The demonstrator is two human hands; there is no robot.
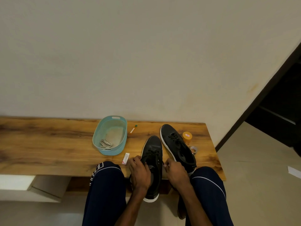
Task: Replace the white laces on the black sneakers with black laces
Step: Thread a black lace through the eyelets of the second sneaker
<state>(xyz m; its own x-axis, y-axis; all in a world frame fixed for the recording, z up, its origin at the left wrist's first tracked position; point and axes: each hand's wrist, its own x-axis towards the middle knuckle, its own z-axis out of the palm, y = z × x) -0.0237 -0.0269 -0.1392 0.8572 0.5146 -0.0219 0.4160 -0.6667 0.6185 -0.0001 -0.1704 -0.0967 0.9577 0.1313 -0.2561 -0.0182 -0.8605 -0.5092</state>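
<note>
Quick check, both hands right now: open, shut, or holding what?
Left hand: pinches the black lace on the near sneaker.
Right hand: pinches the same lace's other end.

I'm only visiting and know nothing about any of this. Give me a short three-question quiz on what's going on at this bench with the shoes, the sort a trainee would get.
1. True or false: the white laces lie in the blue basket.
2. Fill in: the far sneaker, beside the orange-lidded jar, wears ___ laces.
3. The left hand and right hand are both at: A the near sneaker; B the far sneaker; C the blue basket.
Key: 1 true. 2 black. 3 A; both hands hold its black lace.
</note>
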